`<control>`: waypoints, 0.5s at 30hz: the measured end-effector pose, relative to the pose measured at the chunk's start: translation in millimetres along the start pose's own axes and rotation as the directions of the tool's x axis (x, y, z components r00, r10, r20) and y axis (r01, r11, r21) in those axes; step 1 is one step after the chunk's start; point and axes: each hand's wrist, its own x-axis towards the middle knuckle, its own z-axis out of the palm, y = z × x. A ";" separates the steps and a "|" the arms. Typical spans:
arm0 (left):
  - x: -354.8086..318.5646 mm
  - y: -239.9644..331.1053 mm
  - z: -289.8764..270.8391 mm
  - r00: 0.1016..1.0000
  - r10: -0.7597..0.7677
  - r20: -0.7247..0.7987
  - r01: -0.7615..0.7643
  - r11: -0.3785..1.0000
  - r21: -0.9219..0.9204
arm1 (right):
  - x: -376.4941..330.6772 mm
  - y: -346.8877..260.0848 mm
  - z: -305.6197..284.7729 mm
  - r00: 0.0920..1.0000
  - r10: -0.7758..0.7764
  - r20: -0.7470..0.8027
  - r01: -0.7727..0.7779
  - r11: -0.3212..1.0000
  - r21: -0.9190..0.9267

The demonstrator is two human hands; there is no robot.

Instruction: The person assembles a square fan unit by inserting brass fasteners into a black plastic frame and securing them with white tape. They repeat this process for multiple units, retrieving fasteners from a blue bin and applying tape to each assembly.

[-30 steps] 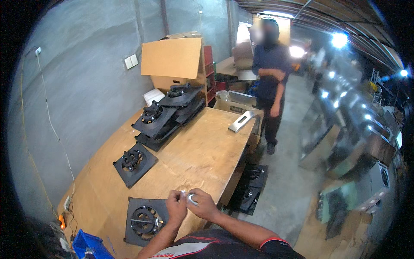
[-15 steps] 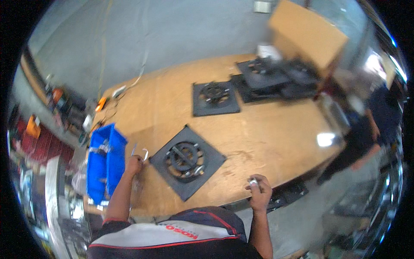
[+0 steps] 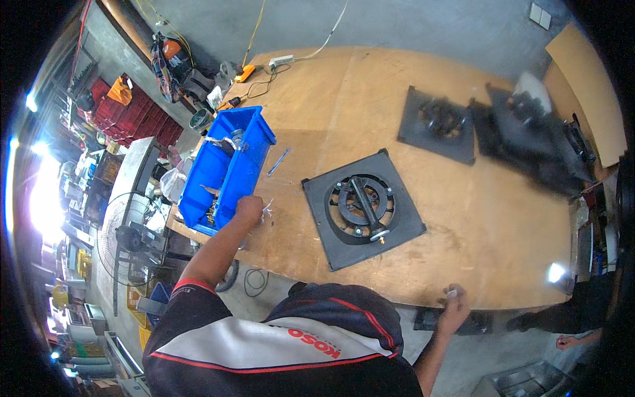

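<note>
My left hand [image 3: 250,210] is closed beside the near right side of a blue divided bin [image 3: 246,173]. Thin whitish strips [image 3: 266,210] show at its fingertips; whether they are gripped is unclear. At the table's near edge, my right hand [image 3: 454,309] is closed on a small pale, shiny piece [image 3: 452,293] of unclear kind. Between the hands, a square black plate [image 3: 403,228] lies flat on the table, with a round slotted opening, a ring and a crossbar. A small brass-coloured fitting [image 3: 381,241] sticks out at the bar's near end. A thin blue tool [image 3: 279,162] lies beyond my left hand.
Small metal parts lie in the bin. Another black plate [image 3: 436,122] and a blurred stack of plates [image 3: 536,142] lie toward the back right, near a cardboard box [image 3: 589,92]. An orange tool [image 3: 245,73] and cables lie at the back left. A fan [image 3: 129,238] stands left; another person's hand [image 3: 567,342] shows right.
The view has swung left, so the table's things sit further right. My left hand has moved nearer me, away from the blue tool. My right hand has moved to the table's near edge.
</note>
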 end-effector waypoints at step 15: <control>-53.3 90.4 -120.4 0.753 0.220 -0.621 -0.469 0.840 -0.272 | -3.8 -14.3 37.0 0.990 -0.130 0.051 0.136 0.980 -0.145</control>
